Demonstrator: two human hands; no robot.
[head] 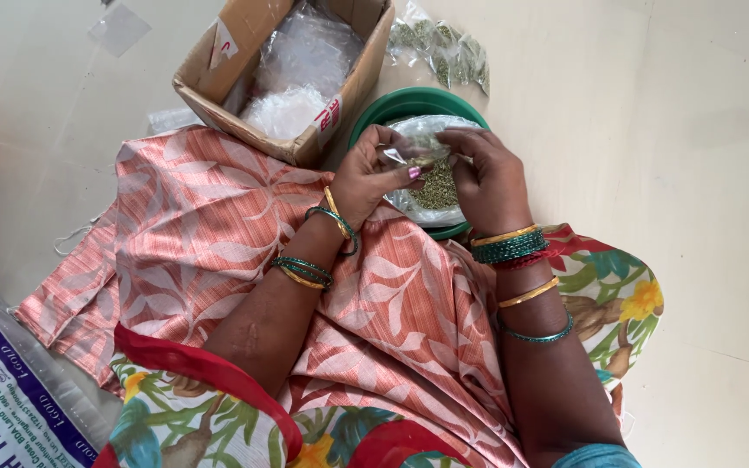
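Both hands, left hand (373, 173) and right hand (487, 173), pinch 1 small crinkly clear plastic pouch (411, 152) over a round green bowl (392, 104) of seeds.

- An open brown cardboard box (322, 104) stands far on the floor, red-and-white label (329, 114) on its near wall, clear plastic bags (292, 74) inside.
- Small clear pouches of green bits (444, 48) lie far right of it.
- A small clear pouch (413, 149) is pinched between both hands.
- A white sack with blue print (6, 390) lies near left.
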